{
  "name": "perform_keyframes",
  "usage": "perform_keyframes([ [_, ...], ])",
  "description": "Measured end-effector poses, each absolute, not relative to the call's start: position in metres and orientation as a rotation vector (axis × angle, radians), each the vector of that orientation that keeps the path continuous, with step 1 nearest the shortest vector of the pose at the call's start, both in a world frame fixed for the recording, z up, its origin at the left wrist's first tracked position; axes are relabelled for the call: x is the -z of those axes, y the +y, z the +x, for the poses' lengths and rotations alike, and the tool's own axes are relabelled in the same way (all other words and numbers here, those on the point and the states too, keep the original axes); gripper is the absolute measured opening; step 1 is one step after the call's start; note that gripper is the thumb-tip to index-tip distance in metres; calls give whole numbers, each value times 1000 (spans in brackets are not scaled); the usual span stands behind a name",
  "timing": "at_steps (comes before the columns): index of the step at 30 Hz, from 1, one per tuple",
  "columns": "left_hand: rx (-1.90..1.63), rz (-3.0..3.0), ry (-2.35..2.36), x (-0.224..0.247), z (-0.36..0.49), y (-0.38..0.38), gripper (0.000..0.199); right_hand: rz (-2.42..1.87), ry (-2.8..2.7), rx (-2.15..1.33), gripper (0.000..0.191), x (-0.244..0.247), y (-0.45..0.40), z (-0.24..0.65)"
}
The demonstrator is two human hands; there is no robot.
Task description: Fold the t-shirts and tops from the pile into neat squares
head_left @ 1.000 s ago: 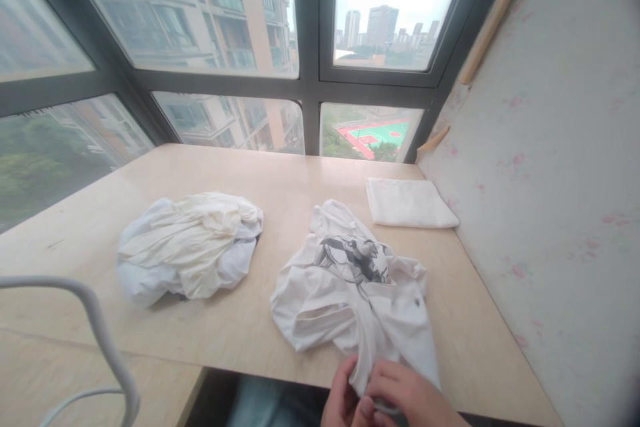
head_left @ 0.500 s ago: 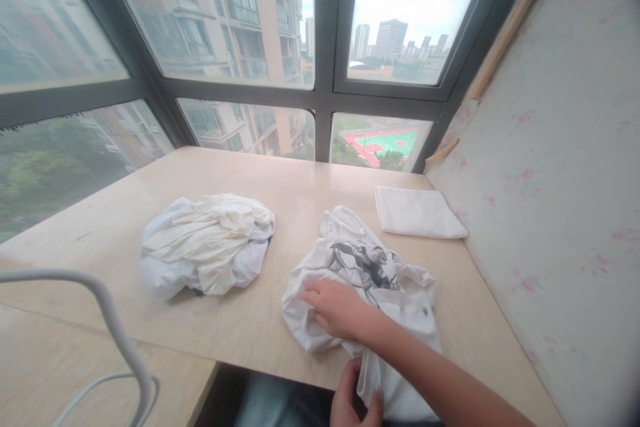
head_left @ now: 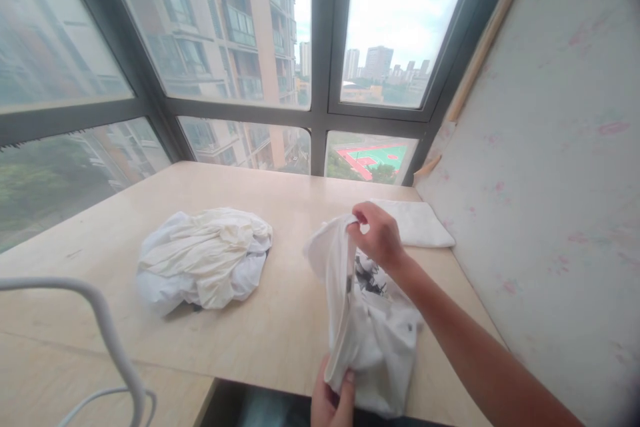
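Right hand [head_left: 377, 233]: pinching the far end of the white garment [head_left: 383, 333]'s edge
Left hand [head_left: 334, 397]: gripping its near end at the table [head_left: 280, 340]'s front
Dark print [head_left: 371, 280]: partly covered by the lifted edge
Crumpled white heap [head_left: 207, 257]: on the table, left
Folded white cloth [head_left: 425, 225]: behind right hand, near wall [head_left: 550, 167]

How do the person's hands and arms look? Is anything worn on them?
The right hand and right forearm are bare: no glove, sleeve, watch or bracelet shows. The left hand is ungloved too, without visible rings; its forearm is out of frame.
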State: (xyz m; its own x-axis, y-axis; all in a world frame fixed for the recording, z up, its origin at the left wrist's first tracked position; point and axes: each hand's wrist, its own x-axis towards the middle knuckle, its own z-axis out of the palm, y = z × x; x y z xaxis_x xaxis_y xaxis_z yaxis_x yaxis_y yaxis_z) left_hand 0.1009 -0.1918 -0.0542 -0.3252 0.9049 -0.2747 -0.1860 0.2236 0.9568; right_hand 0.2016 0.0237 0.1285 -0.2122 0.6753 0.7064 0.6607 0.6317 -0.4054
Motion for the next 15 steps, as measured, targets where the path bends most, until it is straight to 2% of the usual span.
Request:
perform_keyframes([
  [4, -1504, 826, 1386, -3, 52, -143, 46, -845, -1697, -289, 6, -175, 30, 251],
  [8, -1642, 1286, 1687, -59, 3, -87, 36, -864, -1665, -662, 9, -190, 22, 278],
  [11, -1595, 1632, 1947, -92, -22, -54, 32, -1012, -1686, -578, 13, -190, 21, 290],
  [15, -1348, 1960, 2149, -125, -48, -27, 43, -1218, -1699, -571, 14, -194, 18, 305],
])
